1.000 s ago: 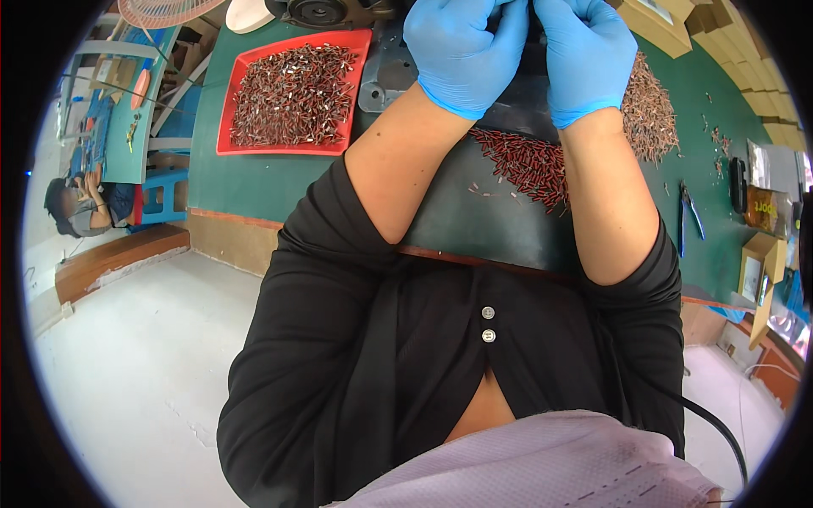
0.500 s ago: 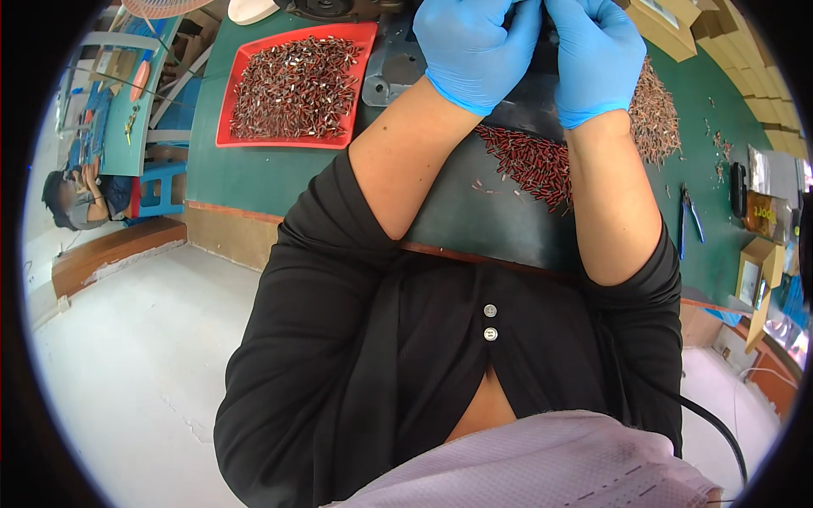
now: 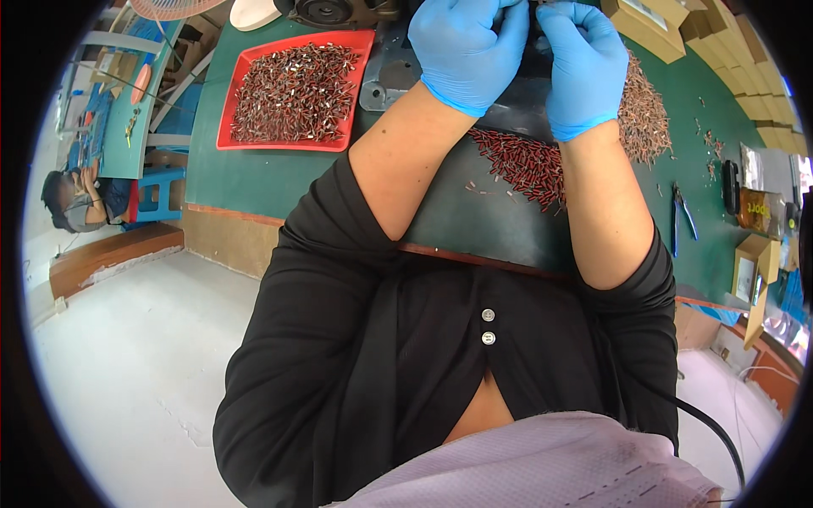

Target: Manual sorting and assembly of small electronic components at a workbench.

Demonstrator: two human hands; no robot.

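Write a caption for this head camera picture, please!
Two blue-gloved hands, left hand and right hand, meet above small red parts.

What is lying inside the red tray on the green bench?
The red tray holds a heap of small brownish-red parts with pale ends, spread across nearly its whole floor. Whatever lies beneath the heap is covered.

We look steeply down from our head, close over our torso, facing the green workbench's point(image 3: 254, 178) near edge.
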